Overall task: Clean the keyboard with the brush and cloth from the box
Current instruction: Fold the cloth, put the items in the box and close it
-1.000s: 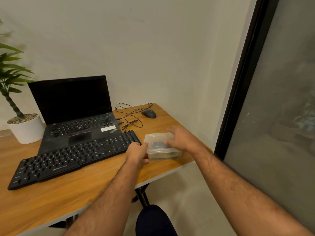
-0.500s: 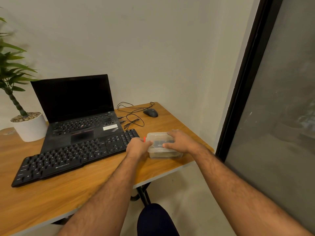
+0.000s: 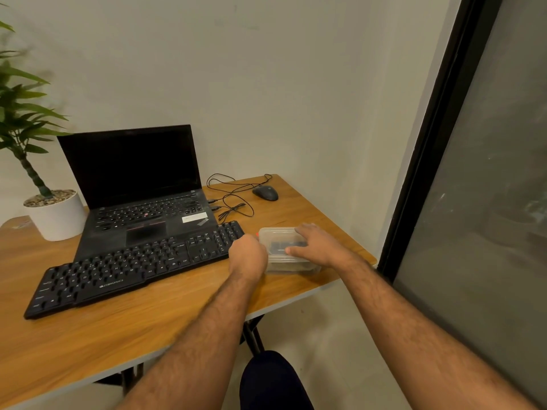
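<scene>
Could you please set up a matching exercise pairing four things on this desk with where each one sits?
Things:
1. mouse
2. plastic box
3. plant pot
4. laptop

Places:
A. at the desk's far left, beside the laptop
B. between the two hands, just right of the keyboard
C. directly behind the keyboard, lid open
D. near the far right corner, by the loose cables

Pairs: 1-D, 2-B, 3-A, 4-C
</scene>
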